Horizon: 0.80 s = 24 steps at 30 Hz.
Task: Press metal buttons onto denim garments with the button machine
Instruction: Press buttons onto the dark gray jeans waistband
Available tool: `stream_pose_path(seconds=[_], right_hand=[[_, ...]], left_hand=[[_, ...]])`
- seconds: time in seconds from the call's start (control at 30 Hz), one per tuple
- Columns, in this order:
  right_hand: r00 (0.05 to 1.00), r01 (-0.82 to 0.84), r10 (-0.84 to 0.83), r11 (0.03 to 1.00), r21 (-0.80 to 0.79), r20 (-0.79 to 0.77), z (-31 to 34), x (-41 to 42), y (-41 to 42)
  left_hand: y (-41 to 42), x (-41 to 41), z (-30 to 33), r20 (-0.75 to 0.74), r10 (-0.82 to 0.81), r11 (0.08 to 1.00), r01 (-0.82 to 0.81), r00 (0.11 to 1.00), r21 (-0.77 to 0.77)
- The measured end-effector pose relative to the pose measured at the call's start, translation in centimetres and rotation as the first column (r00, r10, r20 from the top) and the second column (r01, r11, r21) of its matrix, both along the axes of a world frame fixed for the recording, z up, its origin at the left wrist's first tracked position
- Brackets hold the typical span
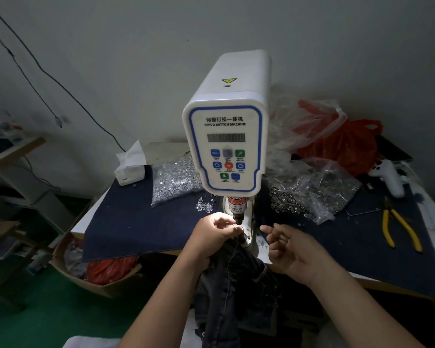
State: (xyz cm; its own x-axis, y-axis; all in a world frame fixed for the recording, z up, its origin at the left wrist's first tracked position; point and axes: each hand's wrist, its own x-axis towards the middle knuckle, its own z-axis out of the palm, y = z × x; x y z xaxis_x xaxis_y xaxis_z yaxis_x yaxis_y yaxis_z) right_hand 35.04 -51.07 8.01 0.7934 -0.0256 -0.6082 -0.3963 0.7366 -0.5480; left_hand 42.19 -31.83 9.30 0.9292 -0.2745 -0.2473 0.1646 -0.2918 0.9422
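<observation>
Starting left: tissue box (130, 169) sat on the table's (116, 222) dark cloth, bag of silver buttons (175, 180) beside it. Left hand (212, 237) pinched the denim garment (232, 285) up at the die under the button machine (227, 136); garment hung off the table's front edge. Right hand (290, 249) was just right of the die, fingers loosely curled, gripping nothing. Bag of metal rings (309, 194), then yellow pliers (399, 229) far right.
</observation>
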Motion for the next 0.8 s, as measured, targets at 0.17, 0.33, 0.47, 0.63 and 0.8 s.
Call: stream_pose_path(seconds=[0.17, 0.33, 0.47, 0.63, 0.8], right_hand=[[0.928, -0.242, 0.371, 0.686, -0.686, 0.044, 0.8, -1.7, 0.4], [0.695, -0.366, 0.687, 0.082, -0.927, -0.213, 0.7, -2.6, 0.9], [0.646, -0.345, 0.743, 0.080, -0.935, -0.175, 1.0, -2.7, 0.6], [0.782, -0.340, 0.587, 0.685, -0.645, 0.210, 2.4, -3.0, -0.3], [0.793, -0.398, 0.572, 0.746, -0.533, 0.209, 3.3, -2.5, -0.5]], left_hand=[[1.8, -0.3, 0.3, -0.254, 0.047, 0.963, -0.112, 0.966, -0.244], [3.2, -0.8, 1.0, -0.404, -0.032, 0.847, -0.190, 0.914, -0.496], [4.0, -1.2, 1.3, -0.387, -0.068, 0.753, -0.206, 0.920, -0.624], [6.6, -0.8, 2.2, -0.023, -0.411, 0.896, 0.408, 0.911, 0.178], [8.1, -1.4, 1.6, -0.182, -0.513, 0.858, 0.501, 0.839, -0.111]])
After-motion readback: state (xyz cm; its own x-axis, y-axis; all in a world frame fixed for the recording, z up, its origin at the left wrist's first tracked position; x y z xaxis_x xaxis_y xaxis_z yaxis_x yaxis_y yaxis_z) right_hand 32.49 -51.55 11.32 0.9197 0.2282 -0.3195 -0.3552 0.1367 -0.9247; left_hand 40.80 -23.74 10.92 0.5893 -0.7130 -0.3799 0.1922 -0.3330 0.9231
